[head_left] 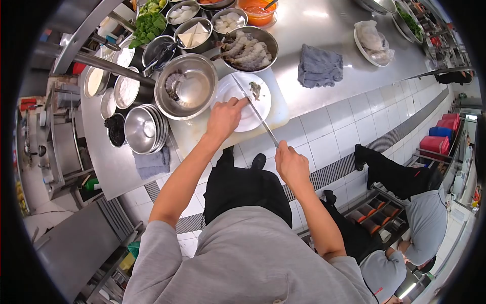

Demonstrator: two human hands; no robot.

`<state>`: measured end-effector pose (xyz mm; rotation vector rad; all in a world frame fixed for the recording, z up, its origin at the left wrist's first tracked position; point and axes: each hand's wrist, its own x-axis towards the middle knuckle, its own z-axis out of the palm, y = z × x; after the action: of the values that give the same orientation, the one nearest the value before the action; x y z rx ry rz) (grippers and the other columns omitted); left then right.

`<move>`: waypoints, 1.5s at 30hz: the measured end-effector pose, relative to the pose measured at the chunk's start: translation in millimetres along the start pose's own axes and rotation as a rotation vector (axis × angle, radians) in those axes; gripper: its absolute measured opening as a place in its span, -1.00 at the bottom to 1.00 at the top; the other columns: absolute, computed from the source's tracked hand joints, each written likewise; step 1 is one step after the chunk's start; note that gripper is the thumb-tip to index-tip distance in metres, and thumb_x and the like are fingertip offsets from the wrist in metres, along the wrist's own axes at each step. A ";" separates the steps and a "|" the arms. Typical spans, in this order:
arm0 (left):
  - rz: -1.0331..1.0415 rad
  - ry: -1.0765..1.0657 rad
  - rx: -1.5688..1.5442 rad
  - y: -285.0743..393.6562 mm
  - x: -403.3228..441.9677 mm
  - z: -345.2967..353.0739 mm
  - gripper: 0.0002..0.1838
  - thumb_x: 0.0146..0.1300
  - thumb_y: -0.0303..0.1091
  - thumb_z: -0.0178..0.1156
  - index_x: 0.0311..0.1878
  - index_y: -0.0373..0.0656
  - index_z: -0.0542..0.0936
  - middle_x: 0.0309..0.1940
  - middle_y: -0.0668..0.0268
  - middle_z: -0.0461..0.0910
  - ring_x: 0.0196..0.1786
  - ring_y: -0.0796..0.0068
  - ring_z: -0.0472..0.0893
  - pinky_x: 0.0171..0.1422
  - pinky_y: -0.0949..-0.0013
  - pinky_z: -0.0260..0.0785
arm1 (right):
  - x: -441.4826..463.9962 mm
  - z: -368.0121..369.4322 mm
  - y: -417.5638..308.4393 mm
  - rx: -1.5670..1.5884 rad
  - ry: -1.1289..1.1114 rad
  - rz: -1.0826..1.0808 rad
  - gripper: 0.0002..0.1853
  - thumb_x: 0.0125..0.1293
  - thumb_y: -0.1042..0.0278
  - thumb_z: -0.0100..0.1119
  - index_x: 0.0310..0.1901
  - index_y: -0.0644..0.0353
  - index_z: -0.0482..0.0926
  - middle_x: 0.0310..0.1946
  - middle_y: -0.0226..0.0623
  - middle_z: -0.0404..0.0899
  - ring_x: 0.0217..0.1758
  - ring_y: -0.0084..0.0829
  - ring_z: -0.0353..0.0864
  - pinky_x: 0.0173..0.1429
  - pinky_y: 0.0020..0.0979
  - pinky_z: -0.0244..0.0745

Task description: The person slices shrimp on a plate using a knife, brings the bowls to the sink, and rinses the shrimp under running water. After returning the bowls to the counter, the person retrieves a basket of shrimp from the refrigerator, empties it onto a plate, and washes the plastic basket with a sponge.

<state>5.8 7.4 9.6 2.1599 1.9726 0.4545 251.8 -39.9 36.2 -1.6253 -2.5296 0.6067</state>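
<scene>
My right hand (pixel 292 164) is closed around the handle of a knife (pixel 262 120), whose long blade slants across a white plate (pixel 228 90). My left hand (pixel 226 119) is over the plate's near left side, its fingers drawn together beside the blade. Whatever those fingers pinch is hidden. Beyond the blade, small greyish scraps (pixel 255 91), perhaps shrimp trimmings, lie on the plate. The plate sits on a pale cutting board (pixel 279 99). Left of it, a steel bowl (pixel 186 112) contains raw shrimp (pixel 173 87). Behind the plate, another bowl (pixel 274 50) is heaped with raw shrimp (pixel 248 50).
A folded grey cloth (pixel 320 66) and a dish with a plastic bag (pixel 373 41) lie to the right. Stacked steel bowls (pixel 140 129) stand left, near ingredient containers and an orange sauce tub (pixel 257 14). Two people in grey shirts are at lower right.
</scene>
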 end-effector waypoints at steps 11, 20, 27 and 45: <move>0.006 -0.037 -0.121 -8.5 3.7 0.9 -0.72 0.15 -0.48 0.19 -0.04 -0.04 0.59 -0.24 0.24 0.62 -0.28 0.04 0.60 -0.10 0.10 0.46 | -44.5 -54.9 -5.2 -0.050 -0.198 0.104 -0.82 0.41 0.26 0.02 -0.24 0.19 0.35 -0.51 -0.08 0.58 -0.52 0.05 0.61 -0.40 -0.04 0.53; 0.063 0.046 -0.154 -4.1 -1.0 4.2 -0.75 0.16 -0.51 0.15 -0.08 -0.09 0.61 -0.26 0.26 0.63 -0.28 0.08 0.60 -0.10 0.11 0.46 | 0.5 3.1 -9.4 0.058 -0.059 0.063 -0.83 0.42 0.27 0.01 -0.23 0.19 0.36 -0.50 -0.06 0.58 -0.51 0.04 0.61 -0.40 -0.06 0.53; 0.020 0.049 -0.220 -14.8 -0.7 1.7 -0.79 0.11 -0.48 0.27 -0.14 -0.12 0.58 -0.26 0.26 0.64 -0.27 0.10 0.62 -0.13 0.14 0.43 | -39.7 -40.9 -8.2 -0.019 -0.113 0.061 -0.85 0.40 0.28 0.02 -0.19 0.18 0.40 -0.51 -0.10 0.57 -0.52 0.00 0.64 -0.38 -0.09 0.57; 0.057 0.050 -0.272 -21.4 -9.9 6.9 -0.82 0.20 -0.46 0.20 -0.12 -0.08 0.55 -0.17 0.28 0.58 -0.20 0.11 0.60 -0.05 0.14 0.45 | -44.1 -33.0 -14.2 -0.006 -0.139 0.106 -0.81 0.42 0.24 0.01 -0.24 0.19 0.36 -0.51 -0.08 0.58 -0.53 0.04 0.60 -0.42 -0.03 0.52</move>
<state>-12.6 0.3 -5.1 2.0549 1.7584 0.7452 267.8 -74.7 78.3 -1.7878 -2.5539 0.7484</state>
